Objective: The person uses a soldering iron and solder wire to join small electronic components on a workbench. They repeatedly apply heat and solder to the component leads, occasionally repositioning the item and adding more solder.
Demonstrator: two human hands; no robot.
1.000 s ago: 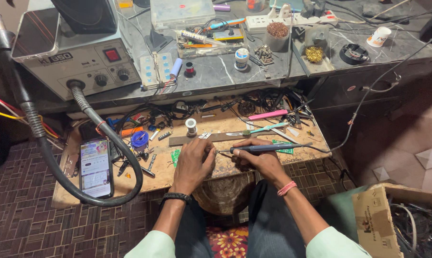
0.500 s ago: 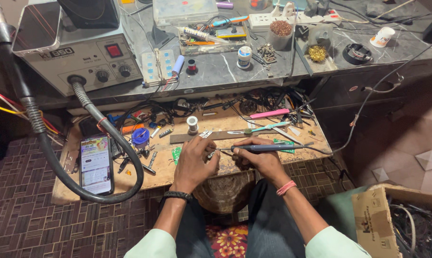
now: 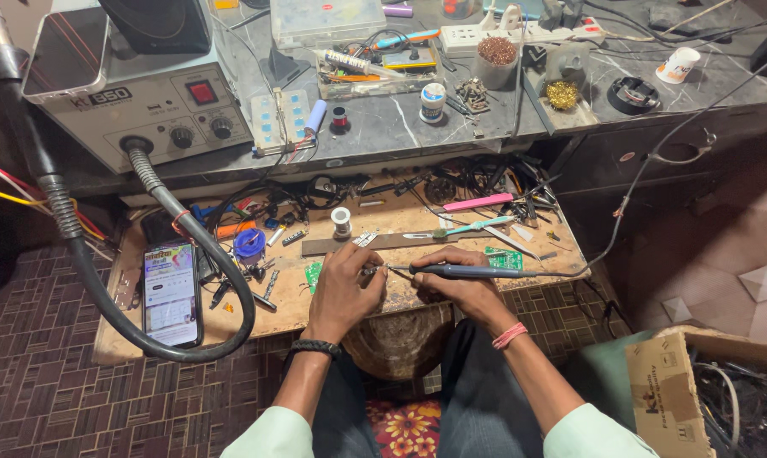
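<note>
At frame centre, the right hand (image 3: 460, 288) is gripping a soldering iron (image 3: 464, 271), while the left hand (image 3: 345, 284), fingers closed, is pinching a small part over the wooden bench (image 3: 316, 309).

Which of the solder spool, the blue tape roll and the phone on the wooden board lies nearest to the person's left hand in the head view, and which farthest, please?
From the left hand:
1. Solder spool, just beyond the hand, toward the bench.
2. Blue tape roll, to the left, beside the black hose.
3. Phone, farthest left, lying flat with its screen lit.
</note>
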